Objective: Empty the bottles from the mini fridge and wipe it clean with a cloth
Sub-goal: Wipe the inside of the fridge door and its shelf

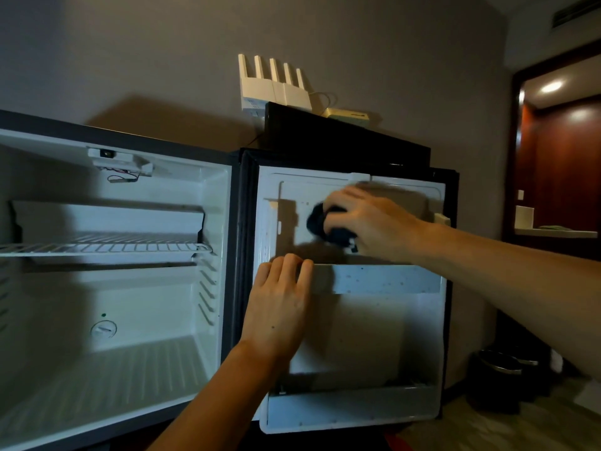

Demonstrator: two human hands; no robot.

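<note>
With no bottles visible in the mini fridge [113, 255], the wiping step is in hand. The right hand [364, 219] grips a dark cloth [320, 219] against the upper inner panel of the open door [357, 336] (probably mid-stroke; the hand is blurred). The left hand [279, 301], fingers curled over the door shelf [374, 279] at its left end, steadies the door. Next, the shelf and lower bin likely need wiping.

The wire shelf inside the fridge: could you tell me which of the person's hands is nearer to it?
Left. The left hand grips the door shelf rail, just right of the wire shelf. The right hand holds the cloth farther right.
</note>
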